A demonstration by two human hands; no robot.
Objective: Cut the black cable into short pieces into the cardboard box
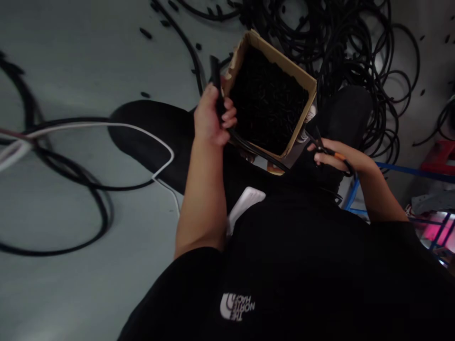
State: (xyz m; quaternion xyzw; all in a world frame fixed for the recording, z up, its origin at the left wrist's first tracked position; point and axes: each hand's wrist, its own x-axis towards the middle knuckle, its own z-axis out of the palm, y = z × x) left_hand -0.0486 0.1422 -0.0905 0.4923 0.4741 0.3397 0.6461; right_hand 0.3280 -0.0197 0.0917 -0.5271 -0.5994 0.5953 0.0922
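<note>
My left hand (214,116) is closed around black tubing (215,71), beside the left edge of a cardboard box (302,125). One end of the tubing sticks up past my thumb, and a length runs down to the right below the box. Many short black pieces (268,97) fill the box. To the right of the box, my right hand (327,154) is wrapped round scissors (318,142) with black and orange handles. The scissors' blades point up and left toward the box; whether they are apart is hard to see in the dim light.
Tangled coils of black tubing (341,42) lie on the floor behind the box. More loops (103,208) and a white cable (138,127) are at left. Loose cut pieces (145,33) dot the floor. A white device (247,201) rests at my lap; a blue frame (351,192) stands right.
</note>
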